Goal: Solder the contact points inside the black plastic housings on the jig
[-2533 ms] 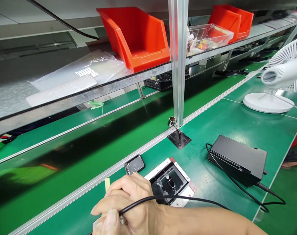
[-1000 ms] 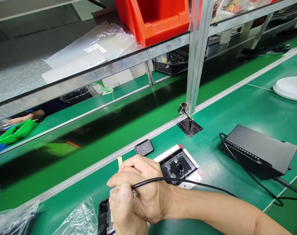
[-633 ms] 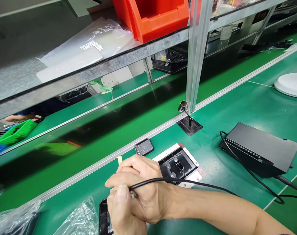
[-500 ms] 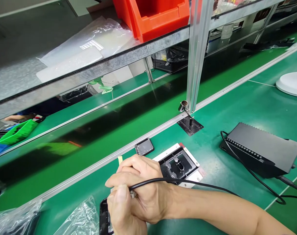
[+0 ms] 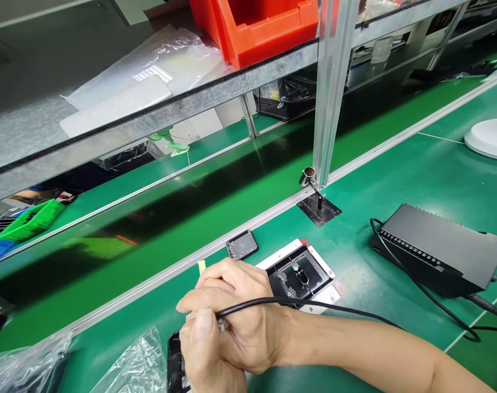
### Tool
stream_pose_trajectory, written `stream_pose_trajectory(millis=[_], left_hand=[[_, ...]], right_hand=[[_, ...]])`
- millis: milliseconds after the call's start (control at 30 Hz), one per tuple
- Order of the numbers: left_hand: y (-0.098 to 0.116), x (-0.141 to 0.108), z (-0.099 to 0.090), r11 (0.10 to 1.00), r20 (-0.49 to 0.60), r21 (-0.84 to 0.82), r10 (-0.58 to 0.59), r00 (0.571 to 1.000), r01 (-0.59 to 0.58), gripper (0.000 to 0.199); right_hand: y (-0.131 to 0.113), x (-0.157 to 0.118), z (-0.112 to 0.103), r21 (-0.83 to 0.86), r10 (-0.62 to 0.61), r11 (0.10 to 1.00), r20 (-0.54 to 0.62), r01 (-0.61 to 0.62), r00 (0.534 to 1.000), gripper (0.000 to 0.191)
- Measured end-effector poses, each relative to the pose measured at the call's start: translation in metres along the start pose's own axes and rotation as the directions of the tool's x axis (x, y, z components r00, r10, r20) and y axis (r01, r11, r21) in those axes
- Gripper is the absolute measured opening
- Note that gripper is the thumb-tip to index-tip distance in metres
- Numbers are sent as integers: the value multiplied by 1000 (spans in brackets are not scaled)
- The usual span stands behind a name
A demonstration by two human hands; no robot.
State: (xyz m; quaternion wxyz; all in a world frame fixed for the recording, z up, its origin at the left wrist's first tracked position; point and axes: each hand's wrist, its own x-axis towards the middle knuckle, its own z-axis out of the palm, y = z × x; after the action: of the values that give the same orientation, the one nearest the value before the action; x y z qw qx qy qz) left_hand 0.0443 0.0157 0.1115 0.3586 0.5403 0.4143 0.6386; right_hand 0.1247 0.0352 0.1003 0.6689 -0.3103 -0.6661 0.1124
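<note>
My right hand (image 5: 244,305) is closed, its fingers curled round a thin corded tool that is mostly hidden. The tool's black cord (image 5: 281,300) comes out by the thumb and runs back over my wrist. Pressed up against it from below is my left hand (image 5: 211,355), also closed; whatever its fingers hold is out of sight. Beneath the hands lies a black plastic housing (image 5: 173,363), of which just the left edge shows. Just beyond my right wrist, a white fixture (image 5: 281,254) holds a black frame-shaped part (image 5: 289,278).
A small black tray (image 5: 243,245) with tiny screws lies by the aluminium rail. A metal cup holder (image 5: 308,176) stands near the post (image 5: 330,98). On the right is a black box (image 5: 440,245) with cables. Clear plastic bags (image 5: 136,363) lie front left. An orange bin (image 5: 268,38) sits on the shelf.
The view has shifted very slightly. Both hands and the cord keep the same place and grip.
</note>
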Motion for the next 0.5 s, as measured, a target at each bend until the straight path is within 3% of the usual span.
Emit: stream_pose_trajectory(millis=[333, 500], left_hand=[[0, 0, 0, 1000, 8, 2, -15, 1000, 15, 40], [4, 0, 2, 999, 24, -7, -47, 999, 47, 40]], right_hand=[[0, 0, 0, 32, -7, 999, -21, 8, 1000, 24], [1, -2, 2, -9, 14, 1000, 28, -13, 1000, 29]])
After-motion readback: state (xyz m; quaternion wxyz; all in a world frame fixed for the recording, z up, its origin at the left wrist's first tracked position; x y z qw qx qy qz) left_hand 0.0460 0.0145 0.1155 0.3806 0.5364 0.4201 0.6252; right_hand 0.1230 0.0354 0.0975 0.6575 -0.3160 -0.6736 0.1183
